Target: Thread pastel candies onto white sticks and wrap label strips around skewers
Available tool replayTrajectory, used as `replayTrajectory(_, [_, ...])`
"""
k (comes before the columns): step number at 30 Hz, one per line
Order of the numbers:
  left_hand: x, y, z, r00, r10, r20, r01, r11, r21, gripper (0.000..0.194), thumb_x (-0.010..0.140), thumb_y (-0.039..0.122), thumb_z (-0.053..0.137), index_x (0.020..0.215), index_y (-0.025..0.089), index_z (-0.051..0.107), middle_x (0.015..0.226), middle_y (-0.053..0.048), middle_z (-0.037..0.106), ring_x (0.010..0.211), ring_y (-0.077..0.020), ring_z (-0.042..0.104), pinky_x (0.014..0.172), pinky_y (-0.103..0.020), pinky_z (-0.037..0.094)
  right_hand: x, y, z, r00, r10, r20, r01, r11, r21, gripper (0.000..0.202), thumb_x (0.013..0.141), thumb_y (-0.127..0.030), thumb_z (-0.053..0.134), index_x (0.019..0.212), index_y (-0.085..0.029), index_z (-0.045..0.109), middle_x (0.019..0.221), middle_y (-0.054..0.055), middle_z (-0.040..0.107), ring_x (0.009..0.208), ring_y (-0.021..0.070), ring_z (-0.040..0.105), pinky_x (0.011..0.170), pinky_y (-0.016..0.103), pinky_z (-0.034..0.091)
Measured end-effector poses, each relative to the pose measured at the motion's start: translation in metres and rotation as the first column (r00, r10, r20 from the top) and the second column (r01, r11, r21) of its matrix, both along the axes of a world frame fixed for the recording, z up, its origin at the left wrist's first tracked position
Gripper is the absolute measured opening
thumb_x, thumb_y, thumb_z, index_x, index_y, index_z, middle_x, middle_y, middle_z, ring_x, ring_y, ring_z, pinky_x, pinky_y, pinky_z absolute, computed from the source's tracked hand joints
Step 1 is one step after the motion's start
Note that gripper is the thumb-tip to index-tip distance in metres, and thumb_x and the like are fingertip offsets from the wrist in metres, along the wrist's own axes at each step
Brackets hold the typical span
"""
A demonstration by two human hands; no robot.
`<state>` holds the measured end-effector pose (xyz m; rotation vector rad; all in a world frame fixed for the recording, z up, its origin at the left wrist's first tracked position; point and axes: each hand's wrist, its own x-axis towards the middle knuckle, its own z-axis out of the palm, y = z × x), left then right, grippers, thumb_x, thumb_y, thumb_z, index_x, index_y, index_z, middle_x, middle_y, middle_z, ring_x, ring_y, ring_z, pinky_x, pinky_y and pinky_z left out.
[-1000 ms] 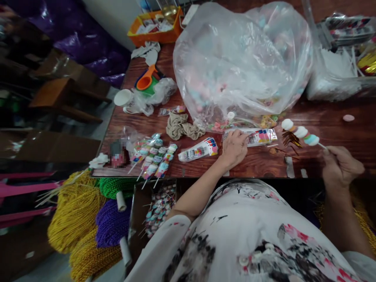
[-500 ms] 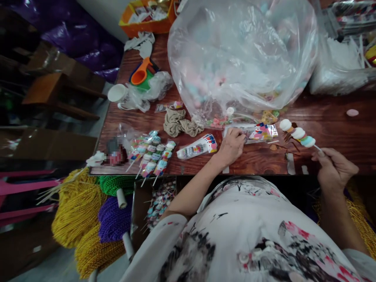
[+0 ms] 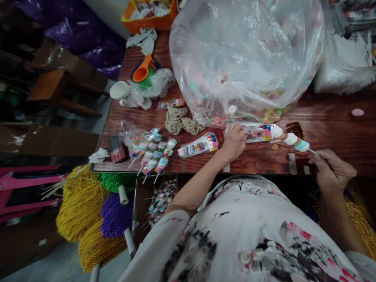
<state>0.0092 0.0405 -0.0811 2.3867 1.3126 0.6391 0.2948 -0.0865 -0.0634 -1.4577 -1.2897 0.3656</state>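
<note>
My right hand [image 3: 335, 168] pinches the stick of a marshmallow skewer [image 3: 290, 138], its white, orange and blue pieces pointing left. The skewer's far tip meets the right end of a clear printed plastic bag [image 3: 258, 132]; whether it is inside the opening I cannot tell. My left hand [image 3: 235, 140] rests on the other end of that bag, fingers curled down and closed on it. Left of this hand lies a small fan of printed bags [image 3: 198, 145]. Several bagged marshmallow skewers [image 3: 155, 152] lie further left near the table edge.
A big clear sack of marshmallows [image 3: 243, 58] fills the back of the table. Brown twist ties [image 3: 294, 129] lie beyond the skewer. A crumpled cloth [image 3: 183, 121], an orange scoop [image 3: 142, 72] and a white cup [image 3: 119, 90] are to the left. Below the edge stands a box of skewers [image 3: 161, 203].
My right hand has brought the skewer left and slightly lower, so its tip now meets the bag's end. The left hand stays on the bag. The view has shifted slightly.
</note>
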Motion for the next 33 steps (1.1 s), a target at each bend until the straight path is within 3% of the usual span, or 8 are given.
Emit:
replayTrajectory(5, [-0.006,0.010,0.003,0.985,-0.014,0.170,0.028,0.996,-0.080,0.017,0.089,0.021,0.062,0.073,0.017,0.068,0.078,-0.003,0.062,0.083,-0.0170,0.056,0.081,-0.033,0.045,0.006,0.010,0.012,0.981,0.152,0.125,-0.160,0.985,0.064,0.012,0.082,-0.016,0.070,0.088,-0.025,0.075,0.066,-0.001,0.065,0.059,0.0166,0.059,0.061,0.033,0.047])
replayTrajectory(12, [-0.013,0.026,0.004,0.888,-0.045,0.458,0.165,0.960,-0.226,0.018,0.081,0.027,0.074,0.068,0.015,0.070,0.069,0.000,0.062,0.067,-0.0117,0.054,0.067,-0.026,0.041,0.021,0.021,0.016,0.911,0.265,0.315,-0.308,0.947,0.093,0.019,0.081,-0.009,0.070,0.092,-0.025,0.074,0.069,0.000,0.066,0.062,0.0174,0.062,0.062,0.032,0.049])
replayTrajectory(17, [-0.014,0.029,0.004,0.881,-0.061,0.470,0.198,0.949,-0.247,0.019,0.077,0.028,0.078,0.066,0.015,0.071,0.069,0.000,0.061,0.067,-0.0113,0.054,0.067,-0.026,0.041,0.021,0.022,0.014,0.874,0.269,0.404,-0.324,0.943,0.072,0.015,0.083,-0.011,0.069,0.092,-0.023,0.073,0.074,0.003,0.070,0.067,0.0189,0.065,0.066,0.033,0.051])
replayTrajectory(24, [-0.018,0.031,0.004,0.893,-0.245,0.378,0.315,0.940,-0.133,0.017,0.081,0.030,0.075,0.069,0.017,0.072,0.071,-0.001,0.061,0.073,-0.0138,0.056,0.073,-0.028,0.042,0.031,0.028,0.019,0.812,0.223,0.539,-0.296,0.954,0.051,0.009,0.086,-0.016,0.068,0.092,-0.022,0.072,0.076,0.004,0.073,0.069,0.0192,0.067,0.070,0.033,0.052])
replayTrajectory(26, [-0.019,0.031,0.004,0.894,-0.275,0.353,0.332,0.937,-0.109,0.016,0.083,0.030,0.074,0.072,0.018,0.073,0.073,-0.001,0.061,0.074,-0.0142,0.056,0.074,-0.028,0.043,0.033,0.029,0.023,0.744,0.198,0.638,-0.306,0.950,0.062,0.007,0.086,-0.017,0.068,0.091,-0.020,0.071,0.075,0.005,0.072,0.068,0.0191,0.066,0.069,0.032,0.050])
replayTrajectory(30, [-0.018,0.028,0.006,0.905,-0.313,0.289,0.349,0.934,-0.081,0.019,0.087,0.031,0.069,0.075,0.017,0.072,0.074,-0.002,0.062,0.076,-0.0148,0.056,0.074,-0.028,0.043,0.028,0.027,0.037,0.517,0.104,0.850,-0.322,0.943,0.081,0.005,0.084,-0.016,0.068,0.089,-0.018,0.068,0.070,0.005,0.070,0.065,0.0203,0.062,0.061,0.034,0.042])
replayTrajectory(33, [-0.015,0.026,0.008,0.903,-0.344,0.259,0.372,0.926,-0.069,0.019,0.089,0.030,0.067,0.075,0.017,0.072,0.075,-0.003,0.063,0.077,-0.0153,0.056,0.075,-0.029,0.043,0.020,0.024,0.047,0.447,0.041,0.894,-0.333,0.935,0.123,0.011,0.081,-0.012,0.067,0.091,-0.017,0.068,0.066,0.004,0.068,0.062,0.0206,0.059,0.060,0.036,0.039])
